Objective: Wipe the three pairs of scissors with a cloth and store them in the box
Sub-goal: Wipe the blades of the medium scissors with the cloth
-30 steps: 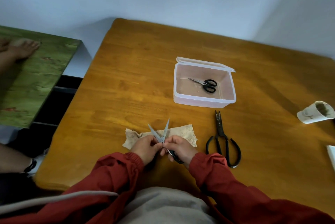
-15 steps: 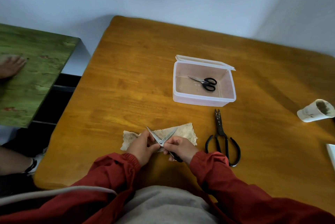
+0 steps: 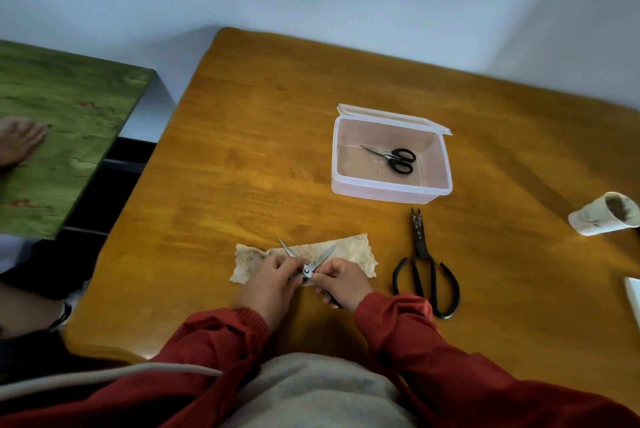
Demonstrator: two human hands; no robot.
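Both of my hands hold a small pair of scissors [image 3: 313,263] with its blades spread wide over the beige cloth [image 3: 349,249] near the table's front. My left hand [image 3: 273,284] grips one handle, my right hand [image 3: 341,280] grips the other black handle. A second small black-handled pair [image 3: 393,158] lies inside the clear plastic box [image 3: 389,190], whose lid hangs open at the back. A large dark iron pair [image 3: 424,263] lies closed on the table right of the cloth, tips pointing at the box.
The wooden table [image 3: 263,157] is orange-brown. A white paper cup [image 3: 604,214] lies tipped at the right edge, with a white object [image 3: 633,296] below it. On the left stands a green surface [image 3: 65,122] with another person's foot [image 3: 19,143] on it.
The blades of the held scissors have opened wider and dropped lower onto the cloth. The foot on the green surface has slid toward the left edge.
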